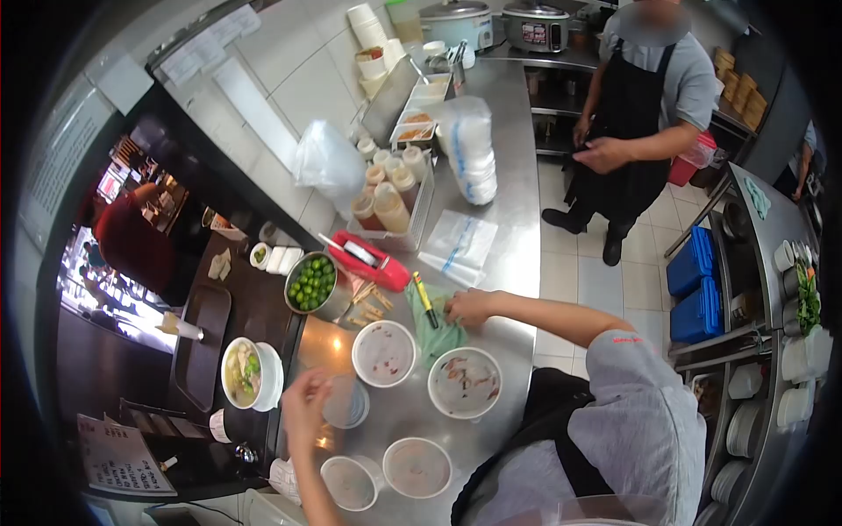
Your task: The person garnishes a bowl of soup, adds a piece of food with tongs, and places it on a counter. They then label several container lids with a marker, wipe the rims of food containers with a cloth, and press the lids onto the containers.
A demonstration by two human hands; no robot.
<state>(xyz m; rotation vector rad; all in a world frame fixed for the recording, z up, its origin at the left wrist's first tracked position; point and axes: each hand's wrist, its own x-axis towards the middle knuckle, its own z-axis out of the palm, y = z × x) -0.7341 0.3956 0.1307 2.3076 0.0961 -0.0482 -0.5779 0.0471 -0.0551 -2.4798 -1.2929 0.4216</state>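
Four white tubs [383, 353] stand on the steel desk [517, 175] in the head view, two farther off with dark reddish bits inside, two nearer. The left hand [305, 399] is blurred beside a round stack of clear plastic [346, 404], left of the tubs; whether its grip is apart or together, I cannot tell. The right hand [469, 307] has curled fingers at the green cloth [438, 331], with a yellow marker [425, 301] on it; whether that grip clamps the cloth is unclear.

The step looks like handling at the stack, the other hand at the cloth. Lifting from the stack would call for a light pinch. Room between tubs is narrow; the right-hand far tub sits near the desk's right edge.
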